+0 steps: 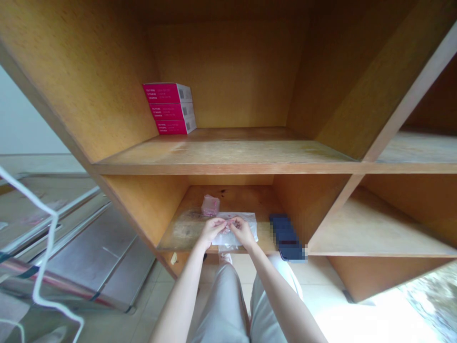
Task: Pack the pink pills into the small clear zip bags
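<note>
Head view is taken looking down into a wooden shelf unit, where both hands are brought together over the lower shelf [180, 233] of the middle compartment. The left hand [213, 228] and the right hand [243, 231] are held side by side, almost touching at the fingertips. A clear plastic bag [250, 223] is laid flat on that shelf, close to its front edge, and partly covered by the hands. The fingers of each hand are bent and drawn together, thumb against fingertips, pinched on the upper part of the bag; a faint pink tint is seen at that spot, but whether small pieces are also gripped cannot be told.

A small pink pouch [210, 205] is seen just behind the left hand, further back on the same shelf and apart from the bag. A dark blue object [287, 237], blurred out, is placed to the right of the bag at the shelf's front edge, beside the compartment wall.

Three pink boxes [171, 108] are stacked at the back left corner of the upper shelf [232, 152]. The shelf of the right compartment [357, 228] is seen beyond the divider. Light trousers [221, 305] are visible below the forearms. To the left of the unit, metal panels [89, 257] are laid on the floor, and a bent white wire [45, 252] is seen in front of them.
</note>
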The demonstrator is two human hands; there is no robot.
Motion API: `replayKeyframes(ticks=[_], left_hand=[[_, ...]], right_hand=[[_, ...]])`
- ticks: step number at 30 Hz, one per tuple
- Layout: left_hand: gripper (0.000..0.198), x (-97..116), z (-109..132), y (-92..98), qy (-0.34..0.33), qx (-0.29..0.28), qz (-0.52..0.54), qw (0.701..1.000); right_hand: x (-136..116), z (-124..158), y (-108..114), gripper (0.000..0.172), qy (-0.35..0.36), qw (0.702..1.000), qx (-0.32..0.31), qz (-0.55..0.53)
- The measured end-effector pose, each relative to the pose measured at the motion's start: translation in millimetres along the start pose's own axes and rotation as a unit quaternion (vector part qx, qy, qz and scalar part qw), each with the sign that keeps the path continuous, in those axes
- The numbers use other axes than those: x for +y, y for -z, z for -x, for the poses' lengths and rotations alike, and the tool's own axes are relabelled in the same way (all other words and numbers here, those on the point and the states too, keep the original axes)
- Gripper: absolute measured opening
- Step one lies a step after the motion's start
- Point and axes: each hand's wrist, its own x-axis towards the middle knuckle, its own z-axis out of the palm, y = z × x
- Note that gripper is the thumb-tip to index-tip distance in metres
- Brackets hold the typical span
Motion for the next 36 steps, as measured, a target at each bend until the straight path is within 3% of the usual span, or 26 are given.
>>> replayKeyframes(ticks=[15,20,36], left_hand=[[0.023,-3.2,-1.0,1.9,0.002,0.016,-0.021,1.0],[0.024,1.8,2.4,1.3,0.013,-0.001,0.0,1.0],[0.028,-5.4,-0.2,5.4,0.02,0.036,0.053,0.998]], right_hand=[[2.4,-0.1,-0.3,0.014,0.0,1.0,0.003,0.001],[-0.5,-0.1,0.1,0.016,0.005,1.0,0.01,-0.018],[-0.6,-2.1,1.7,0.024,-0.012,0.998,0.054,-0.028]])
